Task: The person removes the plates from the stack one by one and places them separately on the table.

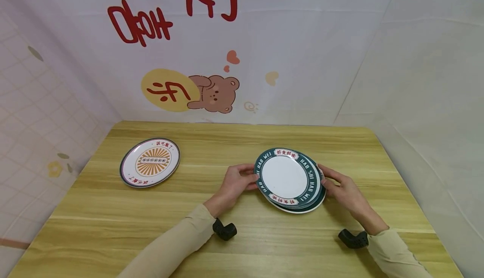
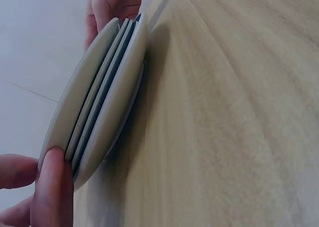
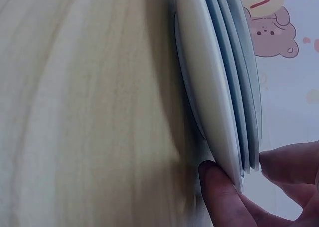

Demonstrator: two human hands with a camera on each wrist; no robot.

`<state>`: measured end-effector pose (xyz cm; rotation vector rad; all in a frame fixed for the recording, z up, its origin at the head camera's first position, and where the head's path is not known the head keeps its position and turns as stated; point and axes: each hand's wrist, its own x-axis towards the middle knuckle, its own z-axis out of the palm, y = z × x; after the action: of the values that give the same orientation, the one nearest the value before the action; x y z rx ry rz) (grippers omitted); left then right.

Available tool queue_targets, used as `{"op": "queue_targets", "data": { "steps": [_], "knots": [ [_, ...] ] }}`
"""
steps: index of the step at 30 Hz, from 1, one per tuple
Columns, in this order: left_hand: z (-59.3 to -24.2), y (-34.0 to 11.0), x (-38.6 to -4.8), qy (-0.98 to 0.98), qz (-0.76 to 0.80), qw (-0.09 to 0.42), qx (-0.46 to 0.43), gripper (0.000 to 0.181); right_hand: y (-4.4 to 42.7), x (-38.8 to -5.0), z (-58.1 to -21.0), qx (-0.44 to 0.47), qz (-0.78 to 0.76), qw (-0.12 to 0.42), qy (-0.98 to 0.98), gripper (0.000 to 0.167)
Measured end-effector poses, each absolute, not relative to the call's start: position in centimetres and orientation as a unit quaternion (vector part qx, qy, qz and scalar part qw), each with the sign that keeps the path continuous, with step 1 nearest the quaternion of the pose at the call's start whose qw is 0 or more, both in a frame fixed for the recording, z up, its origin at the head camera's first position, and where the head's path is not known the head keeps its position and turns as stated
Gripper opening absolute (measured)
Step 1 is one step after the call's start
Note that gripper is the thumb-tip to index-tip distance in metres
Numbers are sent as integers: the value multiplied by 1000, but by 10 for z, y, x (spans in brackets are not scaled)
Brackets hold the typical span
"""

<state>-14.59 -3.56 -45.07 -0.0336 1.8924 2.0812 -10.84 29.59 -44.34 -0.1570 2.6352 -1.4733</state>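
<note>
Several stacked plates [image 1: 285,177] with dark green rims and white centres lie slightly out of line on the table's right half. My left hand [image 1: 236,181] pinches the top plate's left rim, thumb above and fingers below. In the left wrist view, a fingertip [image 2: 54,162] presses under the rim of the top plate [image 2: 82,92]. On the opposite side my right hand [image 1: 344,190] grips the stack's edge. The right wrist view shows its thumb [image 3: 294,162] at the upper plates and a finger [image 3: 219,187] beneath the lowest plate [image 3: 204,67].
A separate white plate [image 1: 149,160] with an orange ray pattern and dark rim lies at the left of the wooden table [image 1: 234,143]. A printed white backdrop [image 1: 302,38] stands behind the table. Black wrist-worn pieces [image 1: 224,229] show below both hands.
</note>
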Motion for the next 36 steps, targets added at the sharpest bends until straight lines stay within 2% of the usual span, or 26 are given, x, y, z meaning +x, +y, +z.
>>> {"op": "queue_targets", "data": {
  "steps": [10, 36],
  "knots": [
    [-449, -39, -145, 649, 744, 157, -26, 38, 297, -109, -443, -33, -443, 66, 894, 51],
    [-436, -64, -147, 646, 750, 136, -40, 27, 295, -110, -441, -34, -444, 76, 892, 54]
  ]
}}
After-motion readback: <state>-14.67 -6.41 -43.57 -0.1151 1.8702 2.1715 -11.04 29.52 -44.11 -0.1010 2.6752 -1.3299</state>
